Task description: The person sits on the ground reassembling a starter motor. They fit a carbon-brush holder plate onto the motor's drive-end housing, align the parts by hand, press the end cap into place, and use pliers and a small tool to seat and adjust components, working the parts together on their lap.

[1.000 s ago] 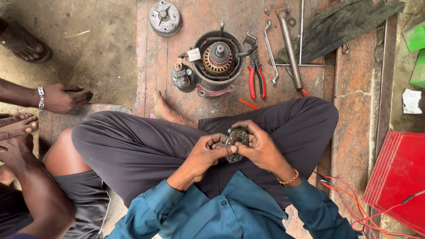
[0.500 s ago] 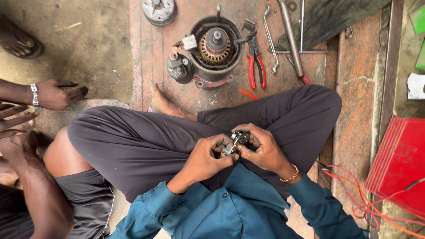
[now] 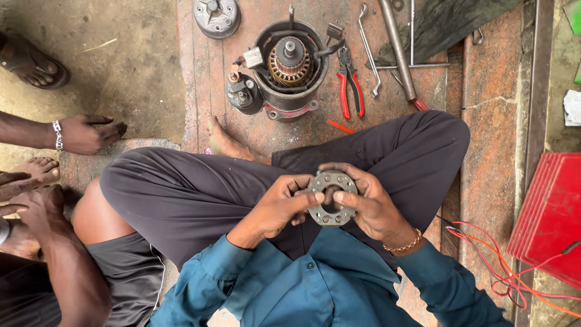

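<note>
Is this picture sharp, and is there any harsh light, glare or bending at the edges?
Head view: soft, even daylight, faint shadows, no glare; the metal ring plate between left hand and right hand is sharp, as are the red-handled pliers; frame edges look slightly stretched.

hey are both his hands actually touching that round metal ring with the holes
Touching. The head view shows the left hand gripping the ring at its left edge, and the right hand with fingers across its right side and top.
</note>
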A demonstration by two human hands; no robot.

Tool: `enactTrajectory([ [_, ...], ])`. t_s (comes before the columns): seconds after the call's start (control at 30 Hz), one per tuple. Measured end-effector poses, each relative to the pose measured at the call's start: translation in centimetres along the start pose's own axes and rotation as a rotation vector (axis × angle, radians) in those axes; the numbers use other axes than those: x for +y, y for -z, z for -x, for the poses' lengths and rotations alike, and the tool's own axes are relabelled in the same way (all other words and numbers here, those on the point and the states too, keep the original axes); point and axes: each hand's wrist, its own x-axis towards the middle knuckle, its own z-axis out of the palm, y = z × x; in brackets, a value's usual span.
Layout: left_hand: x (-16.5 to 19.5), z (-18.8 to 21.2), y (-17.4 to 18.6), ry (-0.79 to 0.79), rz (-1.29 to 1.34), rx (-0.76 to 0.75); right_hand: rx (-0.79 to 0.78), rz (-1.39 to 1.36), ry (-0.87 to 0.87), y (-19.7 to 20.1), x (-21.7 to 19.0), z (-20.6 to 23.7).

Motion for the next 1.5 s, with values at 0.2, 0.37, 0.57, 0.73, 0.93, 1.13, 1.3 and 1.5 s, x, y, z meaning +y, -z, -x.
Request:
enactTrajectory([
  [0.2, -0.3, 0.0, -0.2, 0.025, 0.225, 0.000, -0.056, 0.003, 0.024, 0.6, 0.0, -0.7],
  [0.37, -1.3, -0.6, -1.0, -0.011, 0.099, 0.103, 0.047, -0.036, 0.153, 1.4, 1.3, -2.5],
  [0.57, -1.9, -0.5, -2.1, -0.045, 0.015, 0.192, 0.096, -0.079, 0.199, 2.8, 2.8, -3.5],
  [0.73, -1.5, -0.5, -2.1, -0.006, 0.091, 0.176, -0.056, -0.180, 0.065, 4.2, 3.5, -3.2],
  [0.93, -2.4, -0.7, -2.8, 0.049, 0.128, 0.201, -0.042, -0.346, 0.041, 4.6, 5.0, -3.1],
  [1.13, -3.3, -0.6, -3.0, -0.031, -0.043, 0.256, 0.213, -0.332, -0.003, 3.7, 5.8, -2.6],
  [1.3, -2.1, -0.4, -1.5, -0.104, -0.051, 0.178, -0.043, -0.291, 0.007, 3.3, 3.3, -2.1],
  [1.5, 0.0, -1.1, 1.6, -0.031, 0.163, 0.045, -0.181, -0.080, -0.072, 2.6, 0.0, -1.6],
])
